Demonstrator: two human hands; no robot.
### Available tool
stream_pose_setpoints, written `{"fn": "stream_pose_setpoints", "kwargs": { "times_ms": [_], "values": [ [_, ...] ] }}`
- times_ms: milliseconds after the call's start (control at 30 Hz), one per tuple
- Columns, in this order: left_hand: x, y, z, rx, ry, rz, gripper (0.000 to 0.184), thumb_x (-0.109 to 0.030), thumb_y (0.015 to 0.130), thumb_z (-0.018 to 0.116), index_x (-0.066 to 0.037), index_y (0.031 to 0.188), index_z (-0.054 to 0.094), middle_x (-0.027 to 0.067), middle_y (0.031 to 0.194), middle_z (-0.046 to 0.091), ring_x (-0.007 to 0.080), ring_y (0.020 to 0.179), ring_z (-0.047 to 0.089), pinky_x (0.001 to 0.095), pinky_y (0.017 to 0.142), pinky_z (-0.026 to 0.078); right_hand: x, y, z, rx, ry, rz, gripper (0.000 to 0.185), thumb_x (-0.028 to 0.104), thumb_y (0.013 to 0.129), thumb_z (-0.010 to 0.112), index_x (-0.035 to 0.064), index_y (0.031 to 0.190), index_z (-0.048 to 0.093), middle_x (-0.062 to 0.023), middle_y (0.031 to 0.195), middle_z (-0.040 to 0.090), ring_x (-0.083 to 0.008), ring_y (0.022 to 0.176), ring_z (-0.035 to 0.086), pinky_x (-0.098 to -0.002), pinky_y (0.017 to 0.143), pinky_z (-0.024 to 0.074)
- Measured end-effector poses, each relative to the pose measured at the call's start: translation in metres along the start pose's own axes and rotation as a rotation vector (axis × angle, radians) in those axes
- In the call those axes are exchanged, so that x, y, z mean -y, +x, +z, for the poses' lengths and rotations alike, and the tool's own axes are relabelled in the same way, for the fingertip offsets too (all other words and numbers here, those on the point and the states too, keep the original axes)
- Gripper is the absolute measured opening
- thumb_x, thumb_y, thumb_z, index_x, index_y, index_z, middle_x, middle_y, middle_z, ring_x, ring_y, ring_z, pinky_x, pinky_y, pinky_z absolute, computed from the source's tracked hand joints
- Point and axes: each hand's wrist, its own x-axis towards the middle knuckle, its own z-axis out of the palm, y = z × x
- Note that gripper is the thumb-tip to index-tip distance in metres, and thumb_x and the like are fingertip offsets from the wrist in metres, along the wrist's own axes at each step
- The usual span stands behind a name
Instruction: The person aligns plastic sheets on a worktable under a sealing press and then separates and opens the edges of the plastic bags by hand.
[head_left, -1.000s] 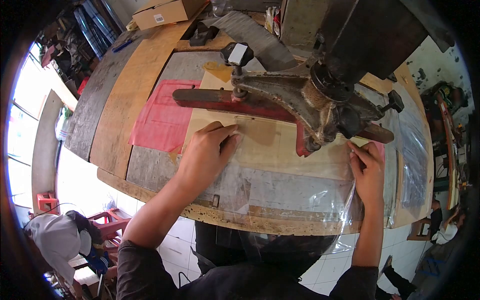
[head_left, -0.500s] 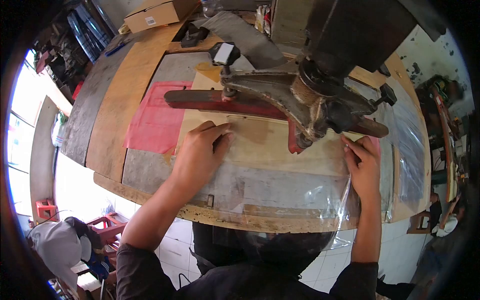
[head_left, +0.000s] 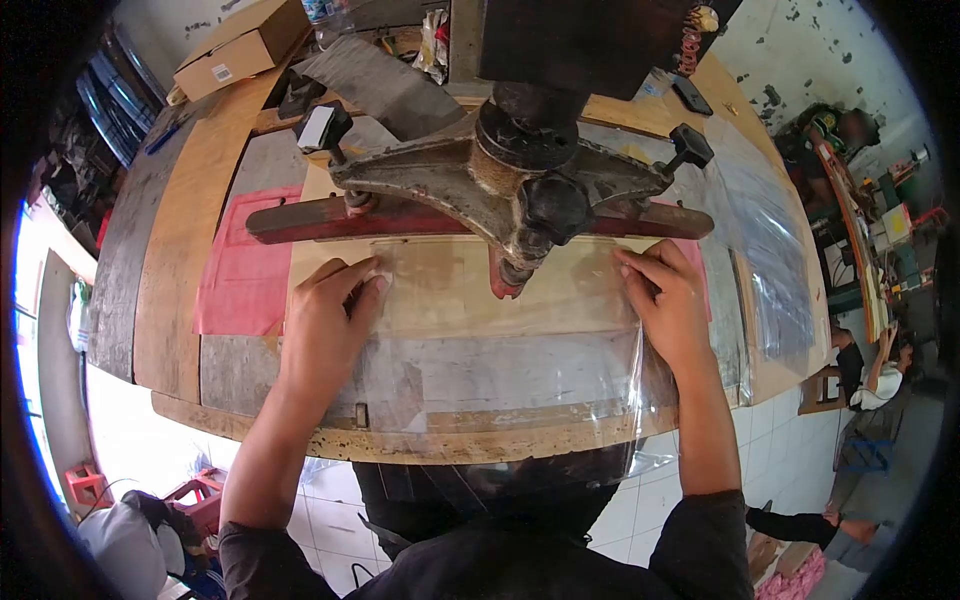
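Note:
Both hands pinch a clear plastic sheet (head_left: 500,375) that lies over the pale board and hangs past the table's front edge. My left hand (head_left: 330,310) grips its left side with thumb and index finger together. My right hand (head_left: 664,300) pinches it on the right, beside the pale board (head_left: 450,290). Just beyond the fingers, a long red and dark metal bar (head_left: 430,220) runs across the board beneath a cast metal bracket (head_left: 420,170). Red sheet material (head_left: 235,280) shows at the left of the board.
A stack of clear plastic (head_left: 775,290) lies at the right. At the back are a cardboard box (head_left: 240,50), a grey sheet (head_left: 385,85) and a phone (head_left: 691,95). One person (head_left: 130,545) is at lower left; others (head_left: 885,370) are at right.
The view has swung to the right, so the table and press appear further left. More of the right side shows. Both hands keep their pinch on the plastic, beside the bar.

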Motion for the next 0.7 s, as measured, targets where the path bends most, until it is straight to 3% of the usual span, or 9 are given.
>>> {"fn": "stream_pose_setpoints", "kwargs": {
  "times_ms": [233, 300, 333, 400, 633, 700],
  "values": [
    [-0.004, -0.002, -0.003, -0.002, 0.035, 0.007, 0.030, -0.009, 0.096, 0.073, 0.001, 0.124, 0.076, 0.0142, 0.080, 0.058, 0.0226, 0.066, 0.054, 0.0363, 0.064, 0.047, -0.001, 0.001, 0.000, -0.012, 0.009, -0.008, 0.024, 0.007, 0.095, 0.075, 0.0068, 0.118, 0.081, -0.0117, 0.099, 0.067, -0.0261, 0.085, 0.067, -0.0371, 0.073, 0.0547],
    [-0.010, -0.002, -0.007, 0.008, 0.024, -0.033, 0.027, -0.009, 0.098, 0.071, 0.001, 0.122, 0.076, 0.0178, 0.089, 0.065, 0.0331, 0.072, 0.062, 0.0398, 0.070, 0.050, 0.000, 0.001, -0.001, -0.014, 0.025, 0.009, 0.023, 0.007, 0.095, 0.075, 0.0065, 0.118, 0.081, -0.0117, 0.099, 0.066, -0.0260, 0.085, 0.067, -0.0370, 0.073, 0.0543],
    [-0.011, -0.002, -0.007, 0.009, 0.023, -0.032, 0.027, -0.009, 0.098, 0.071, 0.001, 0.122, 0.076, 0.0178, 0.089, 0.065, 0.0331, 0.072, 0.062, 0.0398, 0.070, 0.050, 0.000, 0.001, -0.002, -0.023, 0.012, -0.006, 0.023, 0.007, 0.095, 0.075, 0.0063, 0.118, 0.081, -0.0115, 0.098, 0.066, -0.0257, 0.084, 0.066, -0.0364, 0.072, 0.0539],
    [-0.012, -0.002, -0.007, -0.044, 0.022, 0.011, 0.028, -0.005, 0.096, 0.071, -0.001, 0.123, 0.077, 0.0126, 0.080, 0.057, 0.0192, 0.065, 0.051, 0.0331, 0.063, 0.045, 0.002, 0.000, -0.004, -0.031, 0.001, -0.021, 0.023, 0.006, 0.095, 0.076, 0.0062, 0.117, 0.081, -0.0112, 0.098, 0.065, -0.0253, 0.084, 0.066, -0.0358, 0.071, 0.0535],
    [-0.021, -0.005, -0.017, -0.053, -0.067, -0.043, 0.026, -0.002, 0.096, 0.072, 0.000, 0.121, 0.077, 0.0096, 0.079, 0.054, 0.0149, 0.066, 0.048, 0.0307, 0.063, 0.042, 0.005, -0.001, -0.011, -0.071, 0.086, 0.000, 0.023, 0.006, 0.093, 0.077, 0.0051, 0.115, 0.081, -0.0107, 0.095, 0.065, -0.0238, 0.084, 0.066, -0.0352, 0.069, 0.0532],
    [-0.022, -0.005, -0.020, -0.030, -0.088, -0.060, 0.025, -0.002, 0.095, 0.075, 0.000, 0.120, 0.078, 0.0086, 0.081, 0.060, 0.0137, 0.064, 0.053, 0.0280, 0.061, 0.045, 0.004, -0.001, -0.011, -0.060, 0.085, 0.000, 0.023, 0.006, 0.093, 0.078, 0.0048, 0.115, 0.081, -0.0108, 0.095, 0.065, -0.0236, 0.084, 0.066, -0.0355, 0.069, 0.0532]
  ]
}}
